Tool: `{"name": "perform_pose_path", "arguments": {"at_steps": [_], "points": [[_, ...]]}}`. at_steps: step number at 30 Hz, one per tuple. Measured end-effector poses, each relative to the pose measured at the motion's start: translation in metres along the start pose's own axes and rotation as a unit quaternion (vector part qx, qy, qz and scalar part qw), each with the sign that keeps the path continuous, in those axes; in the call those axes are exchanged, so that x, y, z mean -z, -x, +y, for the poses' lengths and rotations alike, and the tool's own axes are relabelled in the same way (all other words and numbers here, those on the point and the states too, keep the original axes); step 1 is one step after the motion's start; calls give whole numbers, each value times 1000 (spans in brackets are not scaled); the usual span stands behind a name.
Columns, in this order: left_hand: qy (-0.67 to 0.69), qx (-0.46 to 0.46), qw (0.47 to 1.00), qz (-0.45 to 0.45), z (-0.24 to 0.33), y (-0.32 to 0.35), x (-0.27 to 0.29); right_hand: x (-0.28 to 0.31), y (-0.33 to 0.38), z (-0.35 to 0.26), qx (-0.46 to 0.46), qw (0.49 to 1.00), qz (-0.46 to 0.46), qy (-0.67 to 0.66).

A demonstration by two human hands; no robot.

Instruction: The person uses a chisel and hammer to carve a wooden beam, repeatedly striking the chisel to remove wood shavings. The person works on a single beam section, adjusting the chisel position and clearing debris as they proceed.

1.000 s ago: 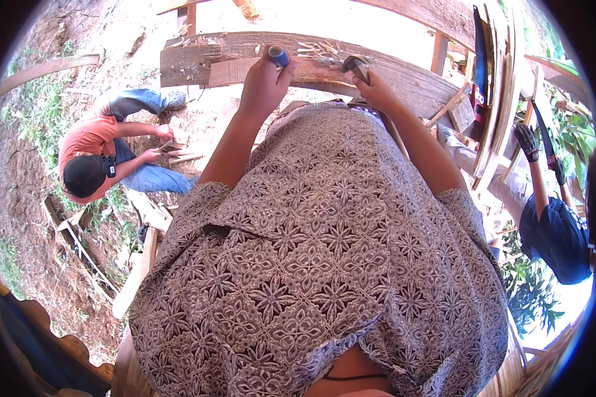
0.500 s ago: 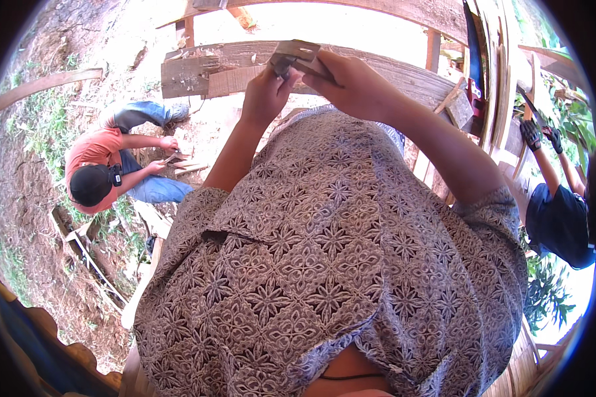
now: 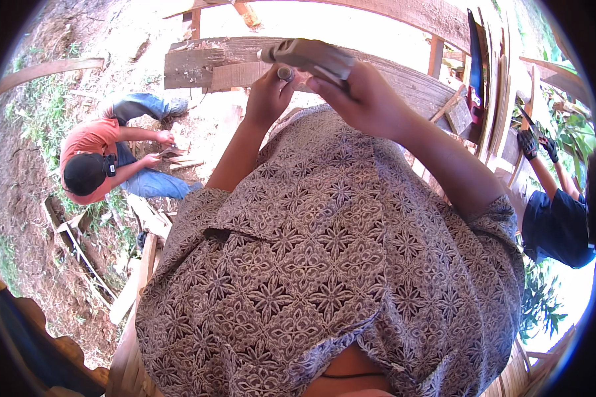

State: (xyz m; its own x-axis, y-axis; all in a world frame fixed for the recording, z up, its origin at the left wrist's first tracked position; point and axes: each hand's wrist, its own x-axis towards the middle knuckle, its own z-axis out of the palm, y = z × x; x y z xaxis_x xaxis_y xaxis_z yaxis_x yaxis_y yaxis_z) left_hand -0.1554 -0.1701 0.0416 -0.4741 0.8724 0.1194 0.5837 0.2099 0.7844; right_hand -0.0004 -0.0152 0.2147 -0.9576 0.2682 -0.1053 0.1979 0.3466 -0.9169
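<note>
My left hand [image 3: 266,99] is closed around a short rod [image 3: 285,73], whose round, pale end points up; most of the rod is hidden in the fist. Just beside it, my right hand [image 3: 374,102] grips a grey, blocky metal-looking tool [image 3: 318,57] with a dark front part and a small light knob at its left tip. Its exact kind is not clear, and its near end blurs. The tool's front hangs over the rod; whether they touch I cannot tell. Both hands are held in front of a weathered wooden beam [image 3: 404,76].
A saw with a red handle [image 3: 473,99] stands beside upright wooden strips [image 3: 498,86]. At left a person in an orange shirt [image 3: 89,149] sits low, working with wood pieces. Another person in dark clothing and black gloves [image 3: 555,225] holds a blade at right. A rail [image 3: 404,12] crosses the far side.
The tool in my right hand has turned and now reaches further left over my left hand. The rod's round end has come into view. My right hand has shifted slightly right and down.
</note>
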Motion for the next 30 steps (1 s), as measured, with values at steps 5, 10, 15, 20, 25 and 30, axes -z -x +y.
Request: {"name": "perform_pose_path", "arguments": {"at_steps": [5,10,15,20,25,30], "points": [[16,-28,999,15,-3,-15,0,0,-21,28,7,997,34,68],[-5,0,1000,-2,-10,-28,2,-2,-38,56,98,983,35,153],[4,41,999,-8,-19,-38,5,13,-32,58,-69,983,-15,170],[-23,74,997,-30,-27,-69,5,-5,-16,132,-199,973,-31,115],[28,115,992,-53,-49,-88,3,-42,-2,246,-240,967,52,67],[74,255,950,-164,-73,-86,-15,-49,-2,255,-244,967,60,51]]}}
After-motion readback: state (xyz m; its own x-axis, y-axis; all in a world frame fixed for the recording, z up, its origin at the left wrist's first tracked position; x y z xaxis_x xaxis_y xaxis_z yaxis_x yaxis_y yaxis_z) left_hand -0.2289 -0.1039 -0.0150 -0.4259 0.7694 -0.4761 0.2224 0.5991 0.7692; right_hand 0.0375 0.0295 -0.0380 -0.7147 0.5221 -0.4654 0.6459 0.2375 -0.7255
